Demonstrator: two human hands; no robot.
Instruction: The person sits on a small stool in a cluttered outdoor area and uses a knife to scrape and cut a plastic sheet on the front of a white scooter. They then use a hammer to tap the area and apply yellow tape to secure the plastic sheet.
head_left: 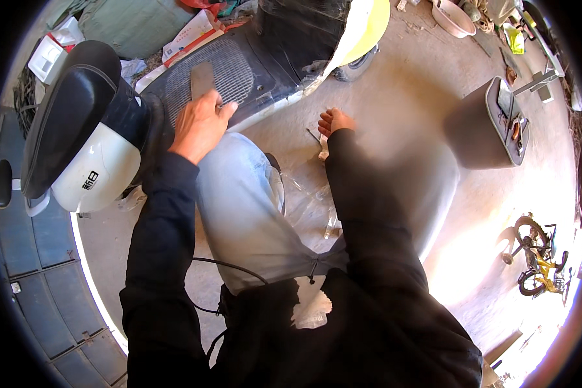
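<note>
My left hand (200, 126) is over the ribbed footboard (236, 74) of a scooter, fingers curled at the near end of a flat, grey-brown rectangular strip (202, 79). The strip lies against the footboard and points away from me; its exact kind cannot be made out. My right hand (335, 121) hovers over the floor between my knees and the scooter, its fingers curled in. What it holds, if anything, is hidden. Just below it, a thin dark stick and a pale scrap (323, 149) show on the floor.
The scooter's black seat and white rear cover (100, 168) stand at my left. A grey bin (482, 126) with hand tools on top is at the right. Farther off are a pink basin (454, 18) and a small yellow bicycle (542, 258). Clear plastic (330, 223) lies between my legs.
</note>
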